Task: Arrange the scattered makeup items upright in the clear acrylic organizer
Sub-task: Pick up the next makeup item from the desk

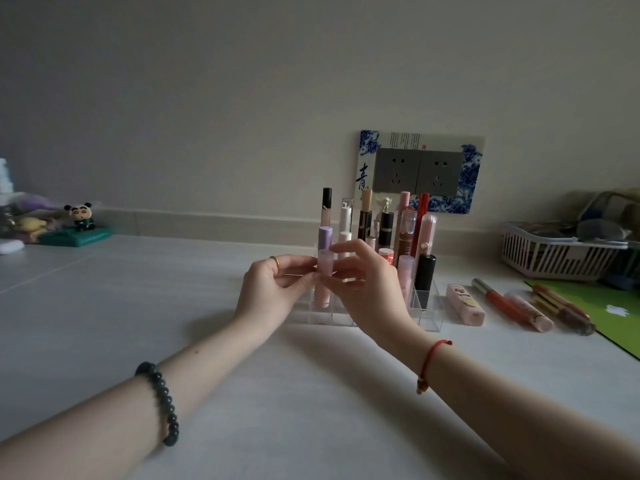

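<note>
Currently: pale pink tube [323, 275] upright in front-left slot of acrylic organizer [429, 320]; left hand [273, 289] & right hand [363, 289] fingers pinch it both sides, prob. to steady it plumb. Approx. four items [502, 304] lie on desk [242, 375], right of organizer.

- A home, likely a bedroom or dressing corner; a pale tabletop [104, 306] against a plain wall
- Wall socket [419, 171] framed by a blue-and-white decorative plate
- Panda figurine [81, 216] at the far left edge; white basket [554, 258] of oddments at the far right edge
</note>
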A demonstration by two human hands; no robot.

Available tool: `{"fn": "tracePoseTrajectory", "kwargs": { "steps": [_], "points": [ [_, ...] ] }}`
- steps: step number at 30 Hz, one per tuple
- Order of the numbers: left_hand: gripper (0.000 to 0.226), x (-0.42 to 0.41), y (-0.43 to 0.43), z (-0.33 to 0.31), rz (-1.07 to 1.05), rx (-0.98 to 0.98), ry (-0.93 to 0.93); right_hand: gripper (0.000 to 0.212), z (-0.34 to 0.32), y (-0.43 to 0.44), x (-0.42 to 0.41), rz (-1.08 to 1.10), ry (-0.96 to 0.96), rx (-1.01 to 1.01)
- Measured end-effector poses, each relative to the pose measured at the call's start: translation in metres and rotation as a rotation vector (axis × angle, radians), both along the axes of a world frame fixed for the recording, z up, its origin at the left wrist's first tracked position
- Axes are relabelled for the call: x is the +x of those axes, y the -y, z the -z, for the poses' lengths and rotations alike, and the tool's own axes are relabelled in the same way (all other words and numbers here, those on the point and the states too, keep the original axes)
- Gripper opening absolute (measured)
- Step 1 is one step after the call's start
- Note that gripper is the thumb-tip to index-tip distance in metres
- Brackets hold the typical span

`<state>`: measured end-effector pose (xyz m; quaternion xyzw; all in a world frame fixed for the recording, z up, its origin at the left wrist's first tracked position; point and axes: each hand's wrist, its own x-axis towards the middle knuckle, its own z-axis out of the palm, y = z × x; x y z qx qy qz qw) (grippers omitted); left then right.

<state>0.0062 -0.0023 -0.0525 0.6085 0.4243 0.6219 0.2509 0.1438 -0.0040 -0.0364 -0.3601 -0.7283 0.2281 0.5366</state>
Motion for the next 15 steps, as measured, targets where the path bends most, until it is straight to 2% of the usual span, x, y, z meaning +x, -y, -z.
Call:
{"fn": "tracePoseTrajectory", "kwargs": {
  "steps": [10,15],
  "points": [
    [0.027,0.000,0.001,0.008,0.003,-0.001,-0.021,0.024,0.016,-0.003,-0.002,0.047,0.030,0.072],
    [0.030,0.001,0.003,0.008,-0.024,0.003,-0.021,0.027,0.019,-0.002,-0.003,0.091,0.073,0.121]
  ]
}}
